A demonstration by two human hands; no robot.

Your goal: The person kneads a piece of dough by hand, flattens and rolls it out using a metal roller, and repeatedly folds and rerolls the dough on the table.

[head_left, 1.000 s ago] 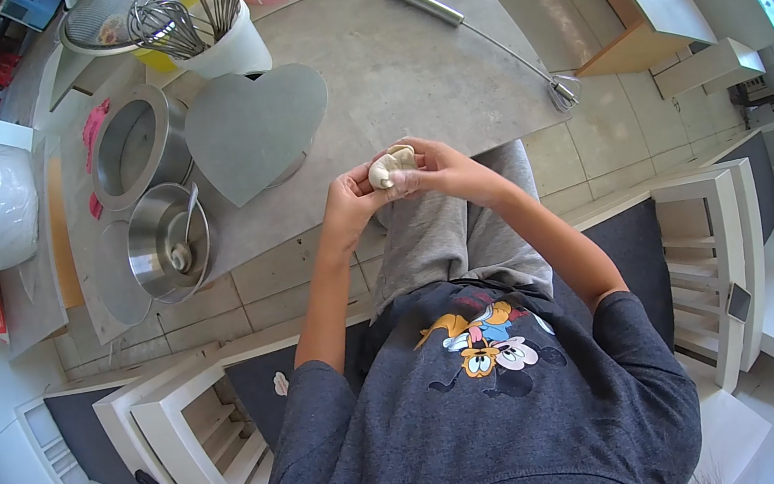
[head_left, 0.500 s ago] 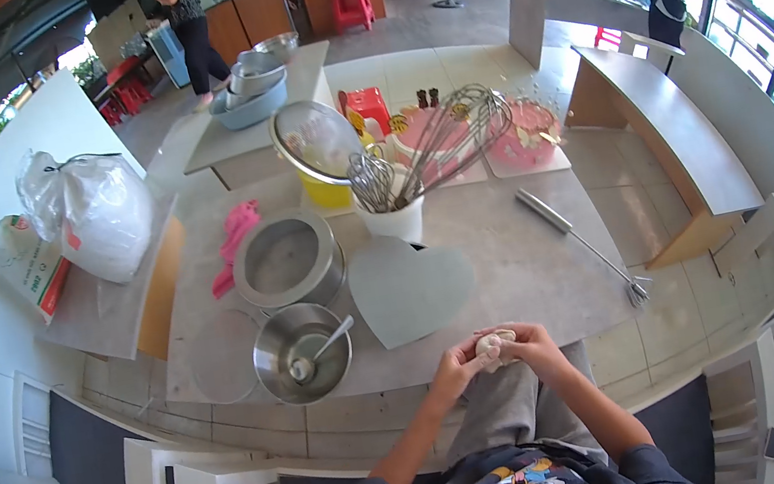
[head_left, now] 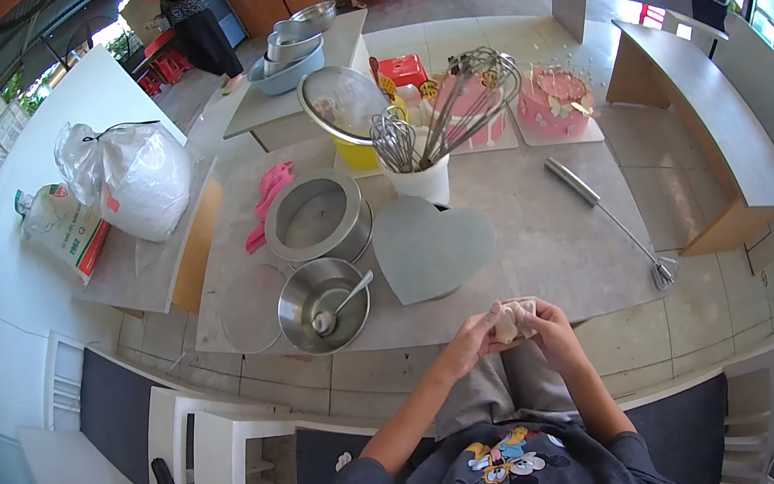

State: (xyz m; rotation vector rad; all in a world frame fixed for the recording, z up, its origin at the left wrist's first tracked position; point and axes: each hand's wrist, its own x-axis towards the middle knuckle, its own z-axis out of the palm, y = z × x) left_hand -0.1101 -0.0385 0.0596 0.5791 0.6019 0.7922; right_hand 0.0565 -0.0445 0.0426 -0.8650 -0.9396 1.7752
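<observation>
A pale, soft lump that looks like dough (head_left: 514, 321) is held between both hands, above my lap at the table's near edge. My left hand (head_left: 474, 342) grips its left side with the fingers curled in. From the right, my right hand (head_left: 553, 330) pinches the same lump, its thumb pressed on top. Nearest to the hands on the table lies a grey heart-shaped board (head_left: 434, 250). To its left stands a steel bowl (head_left: 361, 331) with a spoon (head_left: 354, 291) in it. A long-handled whisk (head_left: 611, 217) lies on the right.
Behind the board, a white tub (head_left: 421, 184) holds several whisks. A round metal pan (head_left: 278, 224), a pink cloth (head_left: 274, 199), a strainer (head_left: 340, 107) and pink cakes (head_left: 553, 104) share the table (head_left: 563, 265). Bags (head_left: 145, 184) sit at left. People (head_left: 196, 29) stand farther back.
My view has shifted, so the table and its things appear farther right and higher. Both hands still hold the lump, which looks more stretched and folded now.
</observation>
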